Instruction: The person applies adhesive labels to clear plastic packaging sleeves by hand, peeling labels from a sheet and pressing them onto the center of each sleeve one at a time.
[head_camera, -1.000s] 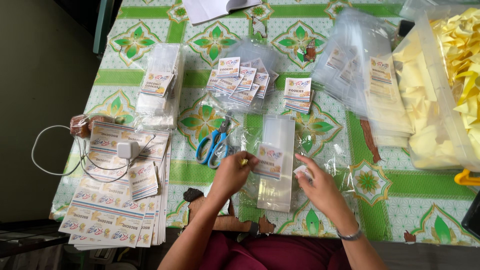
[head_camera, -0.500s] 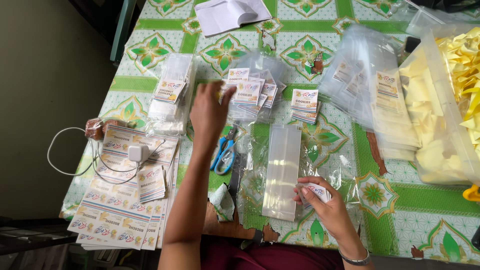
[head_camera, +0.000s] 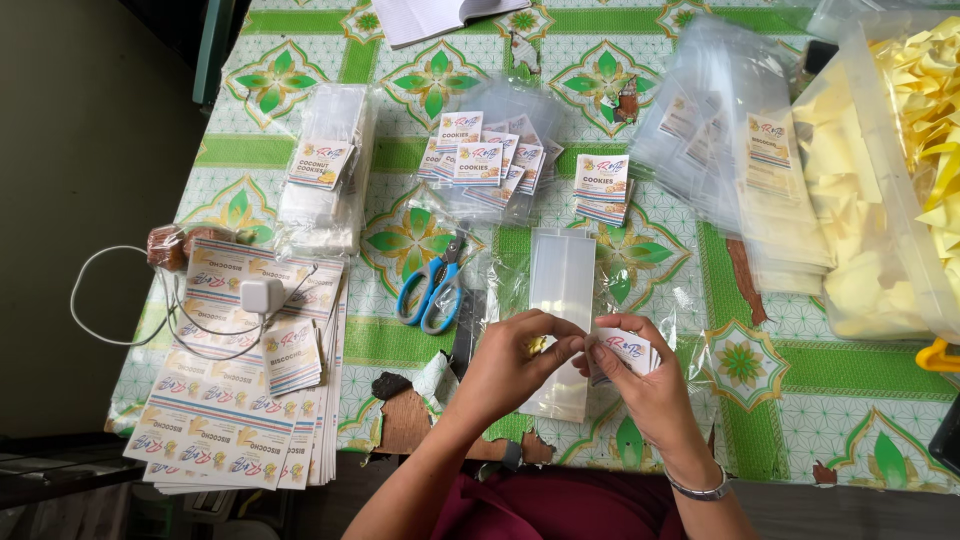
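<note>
Hands meet over my counter: left hand and right hand grips both pinching small white printed sticker above clear plastic bag.

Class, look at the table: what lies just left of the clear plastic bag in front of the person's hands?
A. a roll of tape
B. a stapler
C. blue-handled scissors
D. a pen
C: blue-handled scissors lie on the green patterned tablecloth, just left of the clear plastic bag.
</note>
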